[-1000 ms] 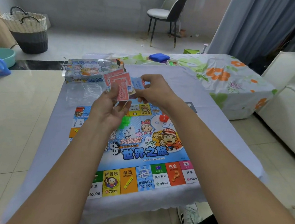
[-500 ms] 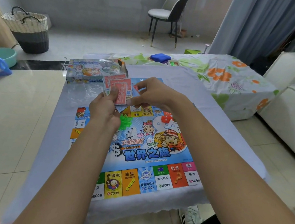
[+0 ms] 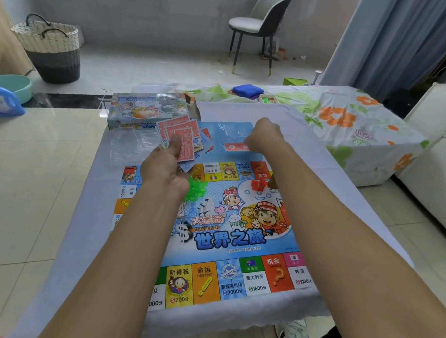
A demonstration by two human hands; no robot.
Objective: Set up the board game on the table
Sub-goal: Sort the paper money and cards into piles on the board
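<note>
Head view: the left hand (image 3: 166, 165) grips a fanned stack of red cards (image 3: 181, 139) above the board (image 3: 218, 224); the right hand (image 3: 266, 135), fingers curled, pinches one card (image 3: 234, 147) onto the far edge. Best to lay it flat and square, clear of the plastic pieces.

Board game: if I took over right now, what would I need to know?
Left hand: holds a fan of red cards above the board's far left side.
Right hand: its fingers hold one red card low over the board's far edge.
Done: the board lies open on the table; green pieces and red pieces sit on it; the game box lies behind it.
Left: set down that card, deal out the rest, sort the pieces.
</note>
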